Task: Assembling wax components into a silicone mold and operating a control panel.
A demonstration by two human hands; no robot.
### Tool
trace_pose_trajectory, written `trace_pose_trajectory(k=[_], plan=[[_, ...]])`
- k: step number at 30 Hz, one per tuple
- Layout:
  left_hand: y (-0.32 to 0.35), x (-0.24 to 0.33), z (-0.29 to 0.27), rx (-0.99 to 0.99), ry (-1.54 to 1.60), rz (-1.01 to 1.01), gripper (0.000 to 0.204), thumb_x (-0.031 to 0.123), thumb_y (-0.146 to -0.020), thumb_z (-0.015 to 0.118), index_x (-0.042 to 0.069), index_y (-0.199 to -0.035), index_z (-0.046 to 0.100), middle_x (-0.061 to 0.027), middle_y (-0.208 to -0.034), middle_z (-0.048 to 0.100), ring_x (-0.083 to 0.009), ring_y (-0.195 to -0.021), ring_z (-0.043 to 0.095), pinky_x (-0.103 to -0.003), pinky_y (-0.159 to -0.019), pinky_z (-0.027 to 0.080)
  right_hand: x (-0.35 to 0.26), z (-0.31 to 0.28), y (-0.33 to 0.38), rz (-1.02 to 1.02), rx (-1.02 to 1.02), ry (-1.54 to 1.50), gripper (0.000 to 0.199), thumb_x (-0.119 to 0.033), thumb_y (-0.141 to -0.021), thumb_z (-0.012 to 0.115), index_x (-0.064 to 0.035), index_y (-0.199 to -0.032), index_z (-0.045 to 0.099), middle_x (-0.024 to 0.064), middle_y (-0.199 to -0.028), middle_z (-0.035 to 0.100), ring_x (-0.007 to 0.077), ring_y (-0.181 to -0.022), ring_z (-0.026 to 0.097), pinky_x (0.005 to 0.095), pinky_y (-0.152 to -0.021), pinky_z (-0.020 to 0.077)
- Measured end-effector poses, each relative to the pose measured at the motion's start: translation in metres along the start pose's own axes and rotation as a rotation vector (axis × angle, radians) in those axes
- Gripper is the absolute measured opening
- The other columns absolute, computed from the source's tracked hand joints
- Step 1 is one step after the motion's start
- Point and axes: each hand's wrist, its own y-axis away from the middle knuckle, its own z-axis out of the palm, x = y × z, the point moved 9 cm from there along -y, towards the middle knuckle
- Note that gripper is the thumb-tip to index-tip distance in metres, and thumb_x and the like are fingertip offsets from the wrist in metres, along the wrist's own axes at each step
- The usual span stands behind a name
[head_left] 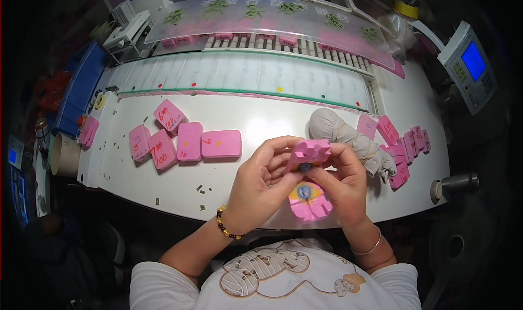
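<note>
Both of my hands hold one pink rubber mould (310, 210) in front of me, above the near edge of the white table. It is parted into two halves. The lower half lies face up and has a yellow and blue stained patch with notches along its edge. My left hand (261, 174) grips the raised upper half from the left, thumb near the middle. From the other side my right hand (346, 184) closes round it, its thumb pressing at the gap. A small dark spot shows between the thumbs; what it is I cannot make out.
Several pink mould blocks (221, 144) lie left of my hands, more (400, 176) at the right. A grey cloth bundle (338, 130) sits beside my right hand. Behind are a glass-topped strip (234, 73), rollers, and a clear sheet bearing green pieces (253, 10). A control box (468, 65) stands right.
</note>
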Motion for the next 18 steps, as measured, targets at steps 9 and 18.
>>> trace_pose_trajectory(k=[9, 18], plan=[[-0.001, -0.009, -0.007, -0.014, -0.002, -0.082, 0.048, -0.012, -0.088, 0.053, -0.005, -0.134, 0.040, -0.0170, -0.118, 0.063, -0.0163, -0.109, 0.063, -0.027, -0.092, 0.053, -0.004, -0.001, -0.005, 0.107, -0.058, 0.006, 0.024, -0.005, -0.091, 0.065, 0.0004, -0.114, 0.057, 0.0036, -0.104, 0.063, 0.0077, -0.088, 0.060, 0.0219, -0.074, 0.0512], [0.001, -0.012, -0.001, -0.053, 0.027, -0.103, 0.045, -0.007, -0.093, 0.052, -0.006, -0.137, 0.040, -0.0142, -0.118, 0.063, -0.0127, -0.105, 0.064, -0.025, -0.089, 0.053, -0.011, -0.003, -0.005, -0.052, -0.021, 0.223, 0.020, -0.002, -0.092, 0.063, 0.0027, -0.111, 0.059, 0.0060, -0.104, 0.064, 0.0092, -0.089, 0.063, 0.0236, -0.075, 0.0533]])
